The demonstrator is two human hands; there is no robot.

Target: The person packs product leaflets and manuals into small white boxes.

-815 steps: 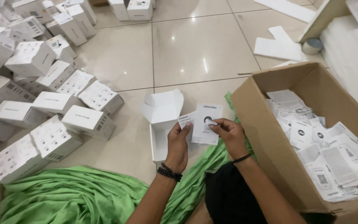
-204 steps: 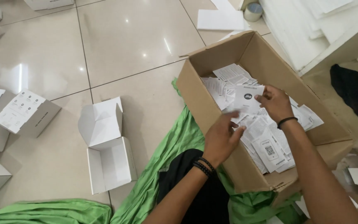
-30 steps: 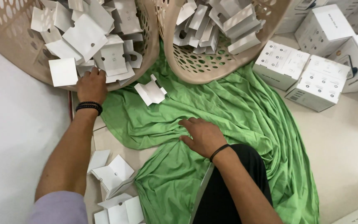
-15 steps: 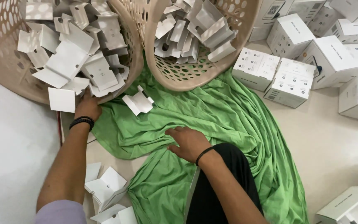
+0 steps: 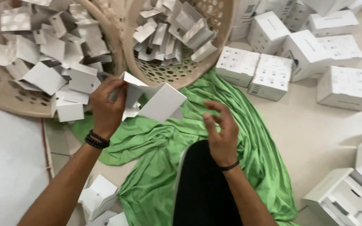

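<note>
Since half a second ago the left hand (image 5: 107,109) has come away from the basket rim and now pinches a folded white card insert (image 5: 149,100) by its left edge, lifted over the green cloth (image 5: 156,138). The right hand (image 5: 221,132) has risen off that cloth and hovers just right of the insert, fingers loosely spread and curled, holding nothing.

The cloth lies rumpled on a pale tiled floor (image 5: 311,125), running under the insert and down past the person's dark-clad knee (image 5: 202,188). Beyond the insert's upper left, a tan perforated basket (image 5: 1,92) lies tipped, spilling similar white inserts; a second basket (image 5: 189,71), just above the insert, also holds a heap of them. Right of the insert, well apart, closed white boxes (image 5: 269,75) sit in a cluster on the tiles. Far to its lower right stands an open white box (image 5: 348,196). Below the left forearm, more loose inserts (image 5: 99,196) lie at the cloth's edge.
</note>
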